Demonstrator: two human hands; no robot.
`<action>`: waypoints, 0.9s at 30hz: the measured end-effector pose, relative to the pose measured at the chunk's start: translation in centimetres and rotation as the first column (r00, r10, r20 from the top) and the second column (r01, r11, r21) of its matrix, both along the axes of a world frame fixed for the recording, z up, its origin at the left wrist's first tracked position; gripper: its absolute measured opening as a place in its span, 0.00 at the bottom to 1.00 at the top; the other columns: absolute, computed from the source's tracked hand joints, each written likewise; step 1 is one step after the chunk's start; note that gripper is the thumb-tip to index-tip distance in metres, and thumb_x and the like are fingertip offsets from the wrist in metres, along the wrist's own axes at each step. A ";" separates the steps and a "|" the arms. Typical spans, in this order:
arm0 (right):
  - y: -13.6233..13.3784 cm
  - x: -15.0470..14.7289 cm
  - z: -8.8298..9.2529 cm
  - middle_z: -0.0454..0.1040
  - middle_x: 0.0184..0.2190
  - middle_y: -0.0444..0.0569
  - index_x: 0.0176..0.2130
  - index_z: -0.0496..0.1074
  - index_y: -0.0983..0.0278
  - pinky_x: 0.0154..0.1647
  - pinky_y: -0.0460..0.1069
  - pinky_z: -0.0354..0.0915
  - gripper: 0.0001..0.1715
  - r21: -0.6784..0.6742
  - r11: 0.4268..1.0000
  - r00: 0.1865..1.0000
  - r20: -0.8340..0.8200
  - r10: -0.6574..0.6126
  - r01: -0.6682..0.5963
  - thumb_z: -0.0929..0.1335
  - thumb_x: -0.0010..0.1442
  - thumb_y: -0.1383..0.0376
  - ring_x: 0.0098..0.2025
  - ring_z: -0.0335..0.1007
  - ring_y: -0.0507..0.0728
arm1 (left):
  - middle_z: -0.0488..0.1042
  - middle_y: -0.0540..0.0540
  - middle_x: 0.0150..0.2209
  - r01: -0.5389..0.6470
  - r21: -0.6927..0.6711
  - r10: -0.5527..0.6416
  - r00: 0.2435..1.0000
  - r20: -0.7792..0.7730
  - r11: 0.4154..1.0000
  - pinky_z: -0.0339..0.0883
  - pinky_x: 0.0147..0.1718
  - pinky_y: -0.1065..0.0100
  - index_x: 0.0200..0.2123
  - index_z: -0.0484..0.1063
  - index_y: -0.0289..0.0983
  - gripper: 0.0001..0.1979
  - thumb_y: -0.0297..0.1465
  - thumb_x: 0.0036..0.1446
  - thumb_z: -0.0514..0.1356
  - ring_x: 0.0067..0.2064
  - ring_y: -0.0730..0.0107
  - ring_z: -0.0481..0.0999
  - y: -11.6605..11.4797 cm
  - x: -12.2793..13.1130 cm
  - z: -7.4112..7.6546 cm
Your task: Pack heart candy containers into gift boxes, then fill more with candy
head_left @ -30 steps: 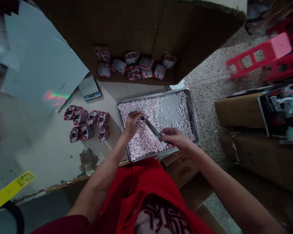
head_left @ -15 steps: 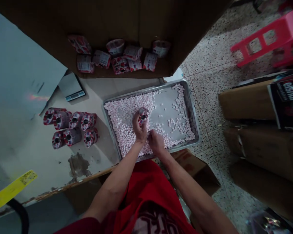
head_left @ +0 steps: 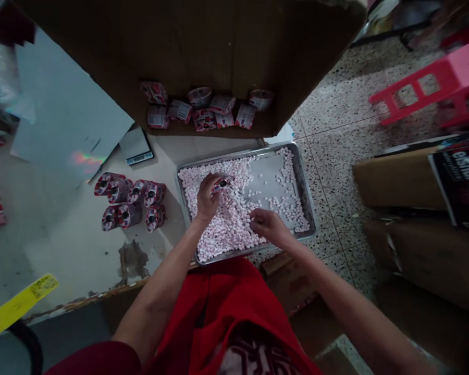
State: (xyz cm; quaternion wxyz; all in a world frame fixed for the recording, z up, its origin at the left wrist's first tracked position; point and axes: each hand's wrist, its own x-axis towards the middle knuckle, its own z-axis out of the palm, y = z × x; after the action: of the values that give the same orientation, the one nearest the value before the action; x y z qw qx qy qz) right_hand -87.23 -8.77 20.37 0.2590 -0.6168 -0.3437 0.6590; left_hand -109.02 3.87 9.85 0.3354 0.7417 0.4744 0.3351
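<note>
A metal tray (head_left: 311,208) holds a thick layer of small pale pink pellets (head_left: 234,229), heaped mostly on its left side. My left hand (head_left: 207,200) is wrapped round a small red-and-white printed packet (head_left: 222,184), held over the heap; a dark round spot shows on the packet's end. Low over the pellets, right of the heap, is my right hand (head_left: 271,226). Its fingers are bent, with a gap between thumb and forefinger, and I see nothing held in them. Left of the tray, several similar packets (head_left: 128,213) stand grouped on the table.
Behind the tray a large cardboard box (head_left: 234,52) holds several sealed packets (head_left: 205,120). A small digital scale (head_left: 136,148) sits at its left corner. Cartons (head_left: 402,177) and a pink stool (head_left: 426,83) stand on the floor to the right. A yellow tag (head_left: 21,307) lies lower left.
My left hand has moved left with the packet, which is now tilted. My right hand has moved right, away from the left hand, and its fingers have loosened. The view has shifted somewhat.
</note>
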 end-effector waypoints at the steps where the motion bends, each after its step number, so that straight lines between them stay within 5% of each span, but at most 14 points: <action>1: 0.9 0.0 0.6 0.67 0.19 0.35 0.37 0.71 0.62 0.20 0.43 0.57 0.13 -0.032 0.999 1.000 -0.012 0.008 -0.008 0.71 0.52 0.59 0.19 0.61 0.48 | 0.75 0.39 0.60 0.015 -0.003 -0.015 1.000 0.004 1.000 0.63 0.68 0.50 0.59 0.74 0.41 0.22 0.47 0.71 0.55 0.66 0.55 0.70 -0.2 0.0 0.1; 7: 4.3 -0.3 3.7 0.67 0.16 0.35 0.31 0.71 0.63 0.14 0.43 0.55 0.13 -0.249 0.969 0.998 -0.067 -0.017 -0.001 0.74 0.44 0.63 0.14 0.58 0.46 | 0.73 0.38 0.61 0.074 -0.014 -0.074 0.997 -0.004 0.997 0.63 0.68 0.50 0.57 0.76 0.41 0.19 0.40 0.71 0.54 0.67 0.54 0.67 -1.5 -0.4 -0.1; 12: 5.2 -0.7 6.1 0.68 0.14 0.37 0.28 0.71 0.63 0.14 0.42 0.54 0.09 -0.287 0.958 0.999 -0.040 -0.029 0.016 0.73 0.44 0.64 0.13 0.58 0.46 | 0.73 0.38 0.57 0.086 -0.067 -0.087 0.996 -0.003 0.994 0.68 0.64 0.54 0.56 0.77 0.40 0.17 0.34 0.66 0.59 0.61 0.55 0.71 -2.1 0.0 -0.2; 16: 4.4 -0.1 7.9 0.69 0.15 0.38 0.28 0.73 0.63 0.13 0.42 0.52 0.10 -0.325 0.946 0.999 -0.032 -0.003 -0.008 0.74 0.45 0.62 0.13 0.57 0.46 | 0.75 0.40 0.54 0.100 -0.134 -0.088 0.992 0.091 0.986 0.71 0.60 0.56 0.55 0.78 0.41 0.18 0.28 0.63 0.59 0.57 0.58 0.74 -2.4 -0.4 0.4; 19: 2.1 0.9 8.6 0.70 0.17 0.37 0.32 0.74 0.63 0.14 0.42 0.54 0.15 -0.334 0.943 1.000 -0.019 -0.006 -0.001 0.75 0.45 0.58 0.14 0.59 0.46 | 0.77 0.42 0.51 0.027 -0.242 0.015 0.985 0.172 0.970 0.73 0.56 0.58 0.53 0.77 0.42 0.17 0.30 0.61 0.64 0.54 0.60 0.77 -2.9 -0.9 0.7; 22: -1.2 2.0 7.1 0.69 0.18 0.36 0.34 0.73 0.63 0.14 0.43 0.53 0.19 -0.328 0.938 0.993 0.064 -0.100 0.116 0.76 0.44 0.56 0.14 0.60 0.47 | 0.78 0.43 0.50 -0.024 -0.307 0.095 0.972 0.217 0.951 0.74 0.53 0.59 0.53 0.77 0.42 0.17 0.33 0.60 0.66 0.52 0.60 0.79 -3.4 -0.7 0.8; 27: -4.8 3.0 1.4 0.66 0.16 0.36 0.29 0.69 0.62 0.15 0.44 0.53 0.25 -0.275 0.878 0.919 0.159 -0.360 0.392 0.78 0.38 0.51 0.15 0.57 0.47 | 0.78 0.43 0.50 -0.041 -0.263 0.091 0.979 0.181 0.964 0.72 0.55 0.59 0.52 0.77 0.41 0.16 0.32 0.60 0.67 0.52 0.60 0.78 -3.0 -1.4 1.2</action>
State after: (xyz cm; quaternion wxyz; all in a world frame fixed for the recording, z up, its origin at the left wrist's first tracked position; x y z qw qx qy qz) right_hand -84.27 -13.62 21.77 0.2671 -0.7370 -0.1256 0.6081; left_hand -110.43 0.88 11.09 0.4618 0.6397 0.5042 0.3511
